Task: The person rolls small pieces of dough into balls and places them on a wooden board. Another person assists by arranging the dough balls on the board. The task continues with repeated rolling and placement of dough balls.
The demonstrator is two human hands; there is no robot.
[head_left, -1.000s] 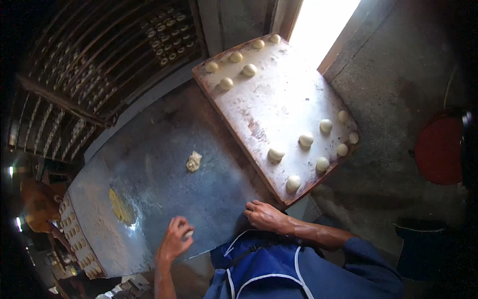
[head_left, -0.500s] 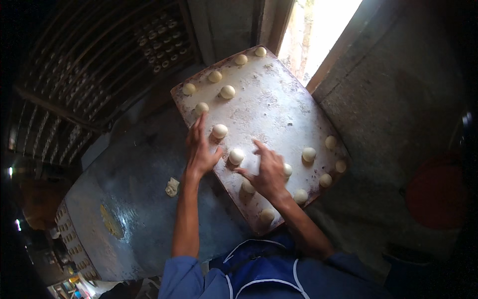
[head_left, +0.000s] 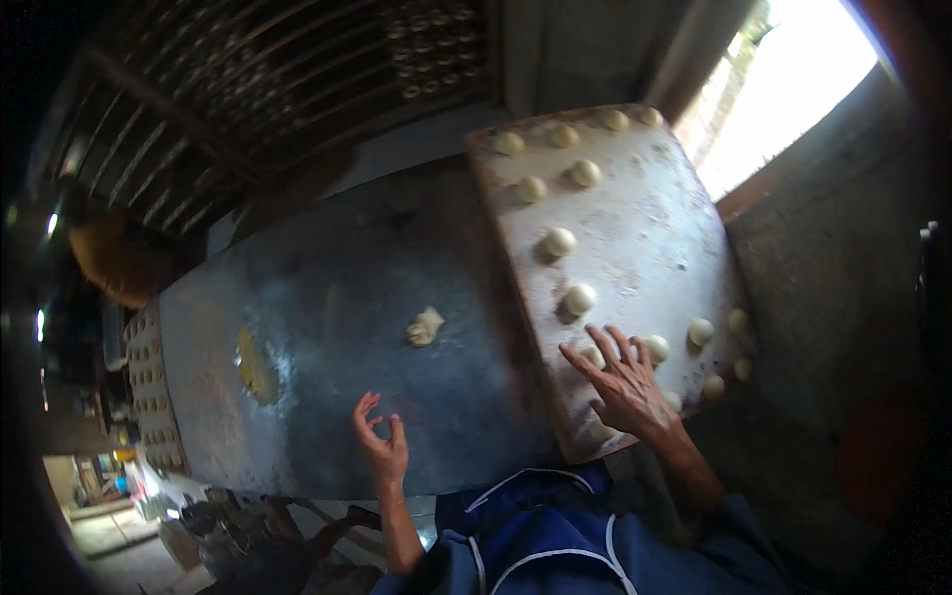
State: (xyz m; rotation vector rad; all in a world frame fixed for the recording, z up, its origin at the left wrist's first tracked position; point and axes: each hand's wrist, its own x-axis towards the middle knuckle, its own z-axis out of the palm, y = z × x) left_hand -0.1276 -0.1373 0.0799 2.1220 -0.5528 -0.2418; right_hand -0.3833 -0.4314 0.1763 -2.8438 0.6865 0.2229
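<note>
My right hand (head_left: 625, 382) lies flat with fingers spread on the near end of a floured wooden board (head_left: 654, 218), beside a small dough ball (head_left: 655, 348). Several more dough balls (head_left: 558, 241) dot the board along its left and right edges. My left hand (head_left: 382, 443) hovers open over the near edge of the grey metal table (head_left: 327, 297), holding nothing. A scrap of dough (head_left: 424, 326) lies on the table ahead of it.
A yellowish smear (head_left: 254, 364) marks the table's left part. A tray of small dough pieces (head_left: 154, 387) runs along the table's far left end. Dark racks with more pieces (head_left: 426, 45) stand behind. A bright doorway (head_left: 793, 89) opens at upper right.
Both hands pulled back from the board's middle. My left hand moved down-left to the table's near edge; my right hand slid to the board's near end.
</note>
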